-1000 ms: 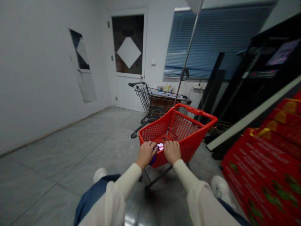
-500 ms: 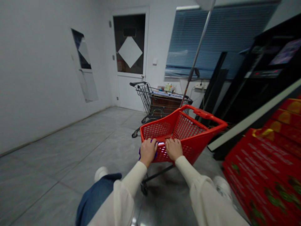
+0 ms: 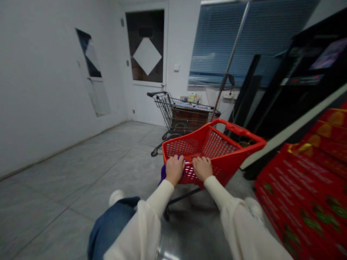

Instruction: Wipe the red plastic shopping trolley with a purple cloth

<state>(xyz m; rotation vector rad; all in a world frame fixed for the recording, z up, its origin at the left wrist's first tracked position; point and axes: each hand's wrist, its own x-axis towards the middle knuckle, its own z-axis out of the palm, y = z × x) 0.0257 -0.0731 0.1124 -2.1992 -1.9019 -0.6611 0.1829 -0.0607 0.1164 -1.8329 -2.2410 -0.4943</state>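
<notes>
Curling close-set fingers of left hand (image 3: 175, 169) and right hand (image 3: 202, 168) over the near rim of a red plastic mesh shopping cart (image 3: 214, 151); purple object (image 3: 163, 174) against left hand, grip unclear; grey tiled floor (image 3: 108, 173) open leftward, red printed cartons (image 3: 298, 187) close rightward.

Red shopping cart (image 3: 238, 130) swinging right, far handle getting nearer the stacked red boxes (image 3: 295, 187). Left hand (image 3: 175, 169) and right hand (image 3: 202, 168) moving higher in view along with the cart's near side. Purple thing (image 3: 163, 173) sliding out past the left hand, now showing beyond the cart's side edge. Whole view tilting up, door (image 3: 146, 61) rising toward the top of frame.
</notes>
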